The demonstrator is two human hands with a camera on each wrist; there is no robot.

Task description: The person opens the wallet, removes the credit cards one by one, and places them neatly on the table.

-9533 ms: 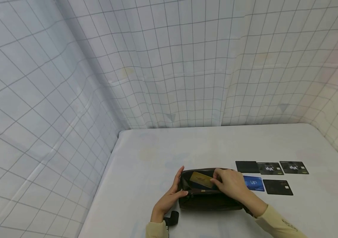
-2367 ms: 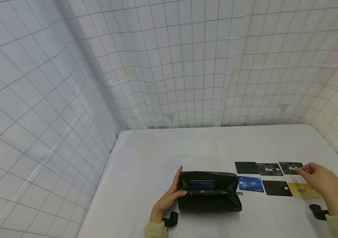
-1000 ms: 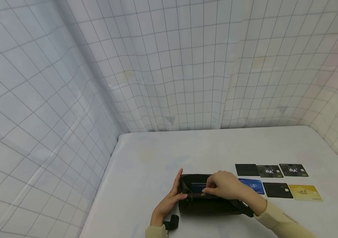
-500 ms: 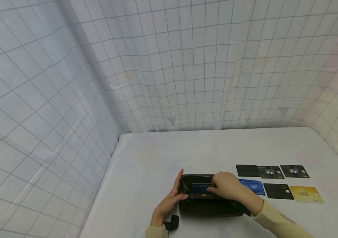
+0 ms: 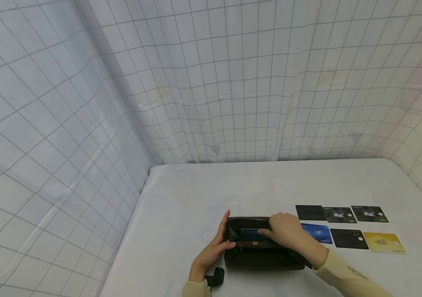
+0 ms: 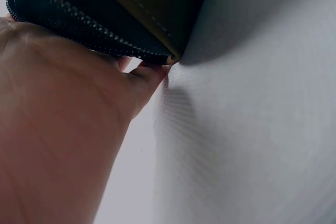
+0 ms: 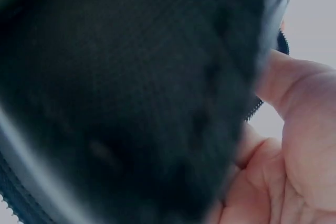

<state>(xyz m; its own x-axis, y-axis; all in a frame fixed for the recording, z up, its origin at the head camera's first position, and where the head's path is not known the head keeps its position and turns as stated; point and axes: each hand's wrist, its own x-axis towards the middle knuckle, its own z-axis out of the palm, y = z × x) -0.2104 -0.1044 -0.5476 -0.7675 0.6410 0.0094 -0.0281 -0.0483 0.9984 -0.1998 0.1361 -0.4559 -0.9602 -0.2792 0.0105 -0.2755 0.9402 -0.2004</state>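
Observation:
A black zip-around wallet (image 5: 264,260) stands spread apart on the white table. My left hand (image 5: 211,252) grips its left end, thumb over the middle divider and fingers along the back; the left wrist view shows the hand (image 6: 58,108) against the zipper edge. Inside the rear compartment a dark blue card (image 5: 249,235) shows. Over the wallet's right side, my right hand (image 5: 287,231) reaches in, its thumb at the right part of that card. Its fingertips are hidden in the compartment. In the right wrist view, dark lining (image 7: 126,93) covers the fingers of the hand (image 7: 299,145).
Right of the wallet, cards lie in two rows: a plain black card (image 5: 310,213), two black VIP cards (image 5: 338,215) behind, then a blue VIP card (image 5: 316,233), a black chip card (image 5: 349,239) and a gold card (image 5: 384,242) in front. Gridded white curtains surround the table.
The gold card went from the wallet to the right end of the front row. My right hand then came back into the wallet by the blue card. The left hand kept its grip.

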